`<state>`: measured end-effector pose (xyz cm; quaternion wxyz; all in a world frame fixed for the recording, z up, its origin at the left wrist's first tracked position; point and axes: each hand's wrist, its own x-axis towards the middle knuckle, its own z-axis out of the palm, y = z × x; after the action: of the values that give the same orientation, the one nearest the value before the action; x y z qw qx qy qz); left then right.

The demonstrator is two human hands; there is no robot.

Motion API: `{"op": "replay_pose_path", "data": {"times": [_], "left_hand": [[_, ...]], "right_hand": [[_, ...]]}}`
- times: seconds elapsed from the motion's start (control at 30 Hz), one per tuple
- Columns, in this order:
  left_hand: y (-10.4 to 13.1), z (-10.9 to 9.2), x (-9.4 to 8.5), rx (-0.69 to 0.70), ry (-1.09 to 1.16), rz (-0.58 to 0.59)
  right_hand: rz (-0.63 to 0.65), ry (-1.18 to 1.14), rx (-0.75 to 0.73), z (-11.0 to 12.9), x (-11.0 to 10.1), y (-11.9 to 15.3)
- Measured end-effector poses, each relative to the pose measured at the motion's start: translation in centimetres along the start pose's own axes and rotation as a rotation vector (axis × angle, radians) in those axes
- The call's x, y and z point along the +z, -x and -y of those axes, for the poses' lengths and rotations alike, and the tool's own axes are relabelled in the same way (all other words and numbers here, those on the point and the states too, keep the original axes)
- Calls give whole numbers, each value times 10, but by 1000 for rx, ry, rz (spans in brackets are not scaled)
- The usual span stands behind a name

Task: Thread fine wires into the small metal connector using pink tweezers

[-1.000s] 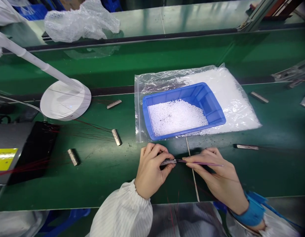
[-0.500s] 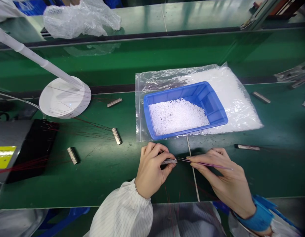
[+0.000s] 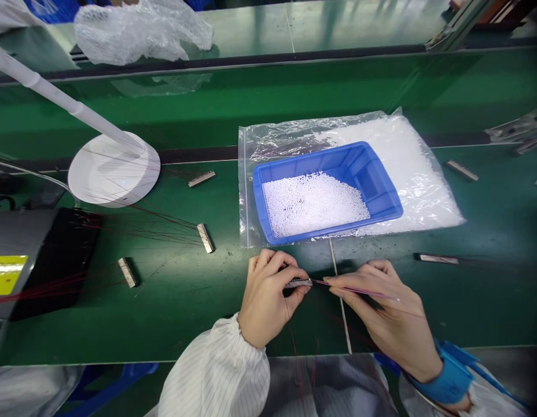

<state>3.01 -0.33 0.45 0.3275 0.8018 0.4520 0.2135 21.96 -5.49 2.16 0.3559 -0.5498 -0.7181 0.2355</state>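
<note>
Between the thumb and fingers of my left hand (image 3: 268, 295) is a small metallic component (image 3: 298, 283), lying roughly level over the green bench. My right hand (image 3: 385, 315) pinches thin purple tweezers (image 3: 359, 291), whose tips reach the component's right end. Thin red wires hang below my left hand toward my lap. Just beyond both hands, a blue tray (image 3: 262, 217) holds small white beads (image 3: 314, 202) and rests on a clear zip bag (image 3: 429, 191) full of white grains.
Similar components lie at left (image 3: 205, 238), (image 3: 128, 272), (image 3: 201, 179) and at right (image 3: 437, 259), (image 3: 462, 170), some with red wires. A white lamp base (image 3: 114, 174) and a black-and-grey device (image 3: 38, 260) stand left. Bubble wrap (image 3: 138, 32) sits on the raised ledge.
My right hand has moved slightly left, bringing the tweezer tips up to the component's right end. My left hand has stayed in place.
</note>
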Motion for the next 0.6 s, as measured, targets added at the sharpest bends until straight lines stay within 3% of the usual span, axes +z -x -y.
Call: {"op": "replay_pose_path", "data": {"times": [0.6], "left_hand": [[-1,0,-1,-1,21,16]], "right_hand": [[16,59,-48,4,0,-2]]}}
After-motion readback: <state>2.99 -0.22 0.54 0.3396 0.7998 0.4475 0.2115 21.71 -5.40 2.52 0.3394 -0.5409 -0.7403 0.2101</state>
